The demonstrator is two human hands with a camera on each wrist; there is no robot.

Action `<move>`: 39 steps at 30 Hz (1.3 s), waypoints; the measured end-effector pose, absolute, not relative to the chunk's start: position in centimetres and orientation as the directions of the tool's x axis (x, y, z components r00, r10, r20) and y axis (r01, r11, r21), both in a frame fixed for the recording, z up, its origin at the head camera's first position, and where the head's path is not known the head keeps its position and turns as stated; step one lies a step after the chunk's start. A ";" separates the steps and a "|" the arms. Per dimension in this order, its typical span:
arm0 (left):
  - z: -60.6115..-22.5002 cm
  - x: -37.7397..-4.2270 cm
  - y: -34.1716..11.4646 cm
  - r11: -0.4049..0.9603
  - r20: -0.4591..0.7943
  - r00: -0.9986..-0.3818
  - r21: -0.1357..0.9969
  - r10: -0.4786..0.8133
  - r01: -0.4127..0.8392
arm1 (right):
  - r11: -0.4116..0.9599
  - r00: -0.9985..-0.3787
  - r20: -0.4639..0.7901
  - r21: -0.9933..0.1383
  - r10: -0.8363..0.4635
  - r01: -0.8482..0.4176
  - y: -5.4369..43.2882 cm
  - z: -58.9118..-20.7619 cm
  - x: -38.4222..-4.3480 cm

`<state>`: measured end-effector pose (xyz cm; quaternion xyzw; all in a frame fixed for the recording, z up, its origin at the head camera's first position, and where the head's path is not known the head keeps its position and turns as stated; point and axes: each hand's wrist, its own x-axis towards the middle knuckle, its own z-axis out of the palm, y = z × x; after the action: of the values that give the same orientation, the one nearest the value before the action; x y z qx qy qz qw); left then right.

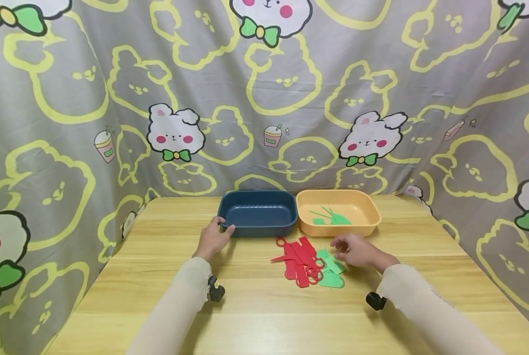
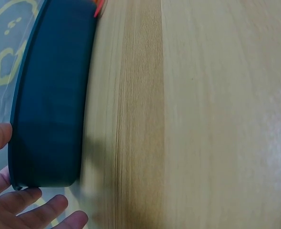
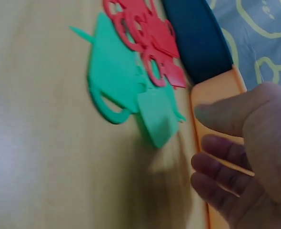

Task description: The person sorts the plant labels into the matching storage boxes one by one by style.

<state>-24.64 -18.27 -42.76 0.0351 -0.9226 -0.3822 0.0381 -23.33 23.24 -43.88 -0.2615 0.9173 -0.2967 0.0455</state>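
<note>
My left hand (image 1: 214,240) rests at the near left corner of a dark blue tub (image 1: 264,230). Its thumb touches the rim in the left wrist view, and the fingers spread loosely past the tub's end. My right hand (image 1: 358,251), fingers loosely bent and holding nothing, hovers just right of a few flat green pieces (image 1: 332,280). One green piece (image 3: 113,67) has a cup-like handle; a paler square one (image 3: 158,112) lies nearer the hand. Flat red pieces (image 1: 303,254), some with ring ends, overlap the green ones on their left.
An orange-yellow tub (image 1: 366,229) stands against the blue tub's right side, with green pieces (image 1: 337,218) inside, including thin sticks. Both tubs sit at the back of the wooden table (image 1: 264,315), before a patterned curtain (image 1: 300,98).
</note>
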 end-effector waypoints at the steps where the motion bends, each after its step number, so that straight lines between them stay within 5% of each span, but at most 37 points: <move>1: -42.8 -24.6 -18.3 0.705 0.046 -0.995 0.708 -0.094 -0.034 | 0.695 -0.856 0.046 -0.562 -0.515 -0.449 23.2 -44.0 -23.2; 7: -42.8 -24.6 -18.3 0.704 0.046 -0.995 0.710 -0.091 -0.032 | 0.713 -0.829 -0.034 -0.531 -0.557 -0.457 22.9 -44.7 -22.6; 39: -42.5 -24.6 -18.3 0.705 0.026 -0.995 0.707 -0.098 -0.051 | 0.624 -0.855 0.135 -0.629 -0.500 -0.464 24.2 -44.0 -23.2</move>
<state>-24.59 -18.27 -42.55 0.0403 -0.9229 -0.3818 0.0308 -23.18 24.21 -44.04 -0.2677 0.9006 -0.3413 0.0267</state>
